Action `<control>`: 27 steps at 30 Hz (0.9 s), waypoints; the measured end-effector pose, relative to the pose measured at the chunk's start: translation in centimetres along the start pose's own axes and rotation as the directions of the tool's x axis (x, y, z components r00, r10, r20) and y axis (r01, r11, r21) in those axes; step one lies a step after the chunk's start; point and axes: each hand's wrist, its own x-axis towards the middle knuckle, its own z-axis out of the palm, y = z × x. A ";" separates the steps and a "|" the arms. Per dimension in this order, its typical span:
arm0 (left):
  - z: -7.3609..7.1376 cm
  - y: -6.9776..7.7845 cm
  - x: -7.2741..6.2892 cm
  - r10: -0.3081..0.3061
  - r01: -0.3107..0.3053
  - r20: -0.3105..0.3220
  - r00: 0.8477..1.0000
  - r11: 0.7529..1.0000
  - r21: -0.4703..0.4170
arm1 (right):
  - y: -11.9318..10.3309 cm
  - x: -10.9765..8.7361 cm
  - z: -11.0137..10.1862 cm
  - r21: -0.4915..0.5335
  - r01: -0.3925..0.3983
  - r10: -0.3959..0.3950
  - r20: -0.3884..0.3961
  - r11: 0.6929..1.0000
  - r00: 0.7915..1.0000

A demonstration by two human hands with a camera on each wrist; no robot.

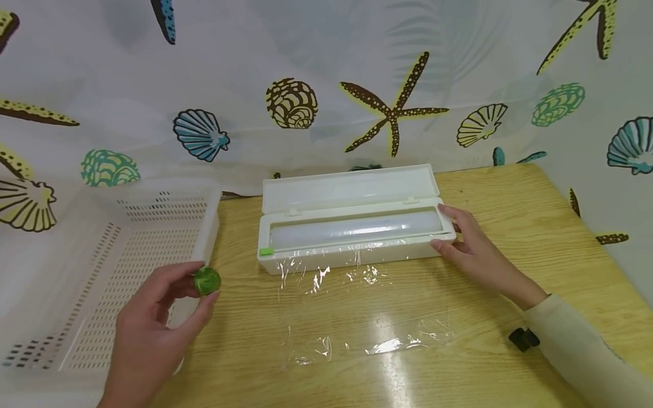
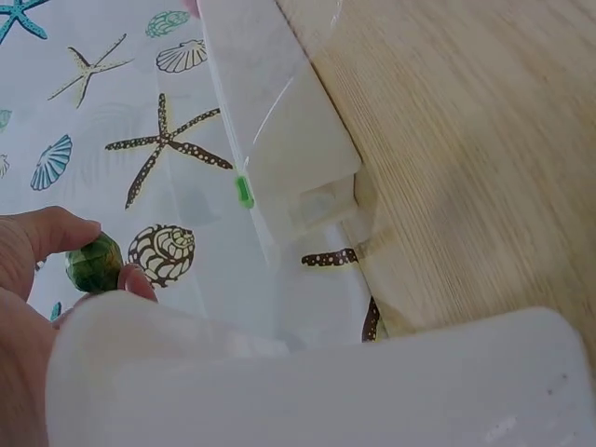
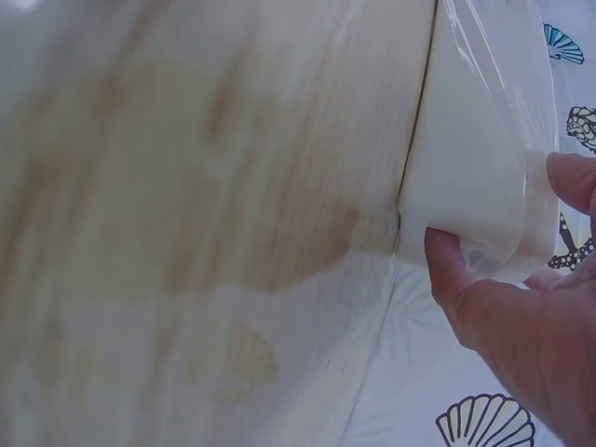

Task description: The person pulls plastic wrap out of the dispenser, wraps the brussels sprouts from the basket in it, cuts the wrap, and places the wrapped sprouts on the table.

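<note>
My left hand (image 1: 153, 328) pinches a small green ball (image 1: 207, 280) between thumb and fingertips, above the near right side of a white basket. In the left wrist view the green ball (image 2: 94, 264) looks faceted and shiny. My right hand (image 1: 474, 249) grips the right end of a white cling film dispenser (image 1: 352, 259), thumb at the front and fingers at the back corner. The dispenser's lid (image 1: 352, 190) stands raised at the back, with a roll of film (image 1: 357, 226) inside. A clear sheet of cling film (image 1: 367, 311) stretches from its front edge over the table.
The white perforated basket (image 1: 206, 226) stands at the left of the wooden table (image 1: 541, 226). A green slider (image 1: 266, 251) sits at the dispenser's left front corner. A small black object (image 1: 524, 339) lies beside the right sleeve. Behind hangs a shell-patterned cloth (image 1: 347, 34).
</note>
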 end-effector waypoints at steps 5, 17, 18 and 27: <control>1.4 0.6 0.0 -0.029 0.028 0.035 0.999 1.000 0.014 | -0.1 -0.1 -0.1 0.004 -0.003 0.003 0.004 1.000 1.000; 5.2 0.2 0.1 0.154 -0.150 0.079 0.985 0.987 -0.055 | -0.4 -0.2 0.2 -0.004 -0.024 0.024 0.009 1.000 1.000; 5.4 0.1 0.0 0.165 -0.162 0.079 0.983 0.985 -0.053 | -0.3 -0.2 0.2 -0.003 -0.025 0.025 0.010 1.000 1.000; 7.1 0.3 -0.1 0.152 -0.148 0.112 0.982 0.988 -0.042 | -0.4 -0.2 0.0 0.019 -0.014 0.014 0.013 1.000 1.000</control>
